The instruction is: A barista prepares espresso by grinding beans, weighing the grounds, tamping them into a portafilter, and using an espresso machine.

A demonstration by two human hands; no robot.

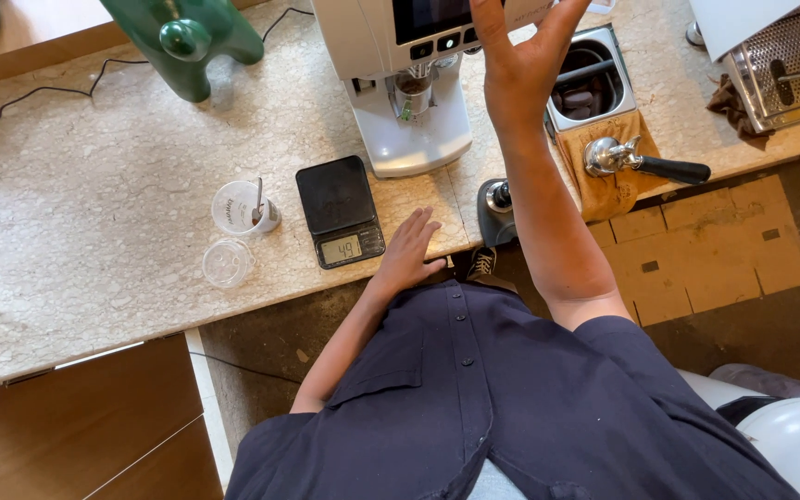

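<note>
My left hand (409, 250) lies flat on the front edge of the pale stone counter (94, 213), fingers apart, holding nothing, just right of a black digital scale (340, 213) with a lit display. My right hand (520, 56) is raised with fingers spread in front of the upper right of a white coffee grinder (409, 93); it holds nothing. Whether it touches the grinder I cannot tell. A black tamper (497, 199) stands on the counter edge between my two arms.
A clear cup with a spoon (243, 208) and a second clear cup (227, 262) sit left of the scale. A portafilter (641, 162) rests on a brown cloth by a metal knock box (590, 83). A green machine (187, 42) stands far left; cardboard (706, 241) covers the floor.
</note>
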